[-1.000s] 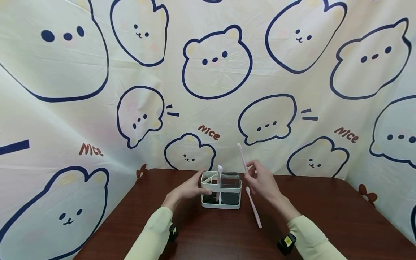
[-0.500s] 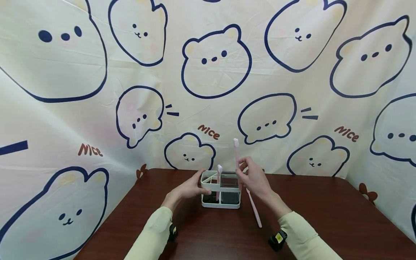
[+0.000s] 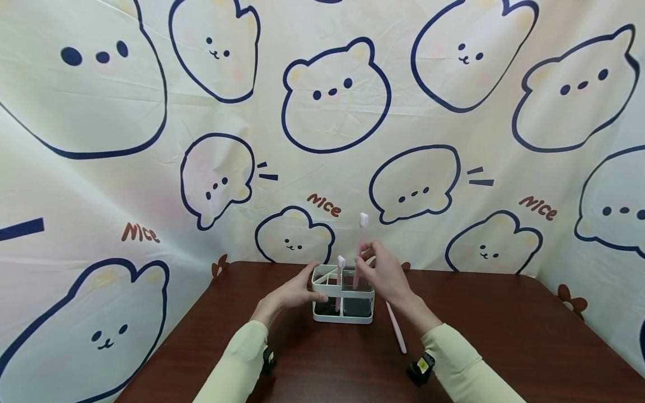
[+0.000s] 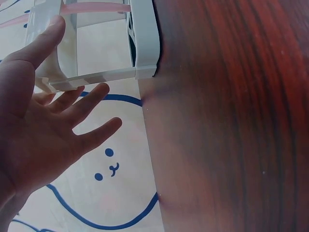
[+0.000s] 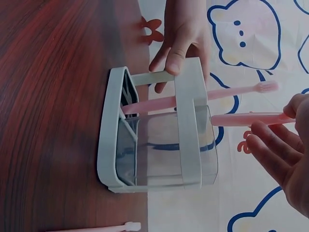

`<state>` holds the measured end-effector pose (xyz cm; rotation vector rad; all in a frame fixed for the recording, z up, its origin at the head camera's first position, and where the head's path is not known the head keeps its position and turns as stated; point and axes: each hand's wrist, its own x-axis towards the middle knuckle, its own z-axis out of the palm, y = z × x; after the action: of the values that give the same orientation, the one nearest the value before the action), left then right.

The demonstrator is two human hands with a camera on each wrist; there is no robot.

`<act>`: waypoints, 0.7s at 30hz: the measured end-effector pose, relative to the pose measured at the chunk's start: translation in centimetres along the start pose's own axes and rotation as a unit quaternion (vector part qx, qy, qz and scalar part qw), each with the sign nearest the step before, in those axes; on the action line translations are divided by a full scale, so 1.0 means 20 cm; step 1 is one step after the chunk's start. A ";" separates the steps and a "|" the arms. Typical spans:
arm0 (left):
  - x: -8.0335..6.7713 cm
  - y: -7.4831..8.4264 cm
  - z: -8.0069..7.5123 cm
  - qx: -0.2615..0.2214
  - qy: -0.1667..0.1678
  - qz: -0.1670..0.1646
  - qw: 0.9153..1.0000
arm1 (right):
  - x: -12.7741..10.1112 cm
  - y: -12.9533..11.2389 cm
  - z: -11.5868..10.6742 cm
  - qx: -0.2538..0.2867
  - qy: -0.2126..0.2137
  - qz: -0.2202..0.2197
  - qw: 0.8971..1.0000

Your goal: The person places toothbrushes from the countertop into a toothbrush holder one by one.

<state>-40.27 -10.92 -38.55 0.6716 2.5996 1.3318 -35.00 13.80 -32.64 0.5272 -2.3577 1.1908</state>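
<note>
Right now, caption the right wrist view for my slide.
Right fingers pinch a pink toothbrush at the rim of a clear cup while the left hand grips the white holder.

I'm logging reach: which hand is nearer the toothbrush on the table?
Right. The right hand is above the holder, on the side nearer the toothbrush; the left hand is at the opposite side.

Cartoon-printed cloth (image 3: 332, 126) behind dark reddish-brown table (image 3: 322, 364).

The pale grey open-framed rack (image 5: 188, 135) and slender pink toothbrushes (image 5: 244, 119) look smooth plastic, the clear rectangular cup (image 5: 209, 164) glossy, the reddish-brown tabletop (image 4: 227, 130) wood-grained with soft sheen.
</note>
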 end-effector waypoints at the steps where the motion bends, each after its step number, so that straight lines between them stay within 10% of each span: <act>1: 0.00 0.00 0.00 0.000 0.000 0.000 1.000 | 0.00 0.00 0.00 0.000 0.001 -0.002 1.000; 21: 0.00 -0.01 -0.01 -0.008 -0.008 0.000 1.000 | 0.04 -0.08 0.11 -0.012 0.007 -0.041 0.999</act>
<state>-40.40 -11.09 -38.59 0.6777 2.5732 1.3414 -35.28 11.09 -32.41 0.6009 -2.3128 1.1247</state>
